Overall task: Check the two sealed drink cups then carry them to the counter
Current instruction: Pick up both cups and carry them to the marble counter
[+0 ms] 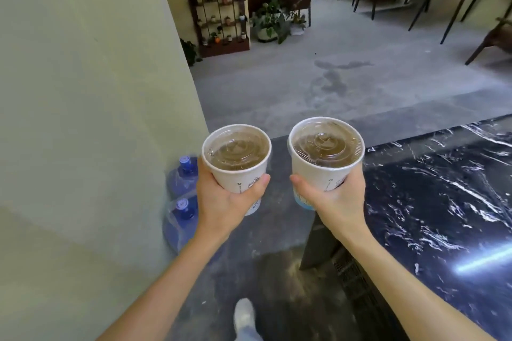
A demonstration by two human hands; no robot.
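Carrying two sealed drink cups, one in each hand, beside the dark marble counter (443,202).

The left cup (237,158) and right cup (325,151) stand upright, clear lids on, brown drink visible; the left hand (224,202) and right hand (332,196) each wrap fingers round a cup wall. Checking looks finished; next comes lowering both level onto the counter at right.

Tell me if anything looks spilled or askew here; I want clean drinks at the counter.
The cups look fine: the left cup and right cup are upright with lids seated, one in each hand. The one oddity is a dark, wet-looking patch on the grey floor ahead; whether it is a spill or a stain is unclear.
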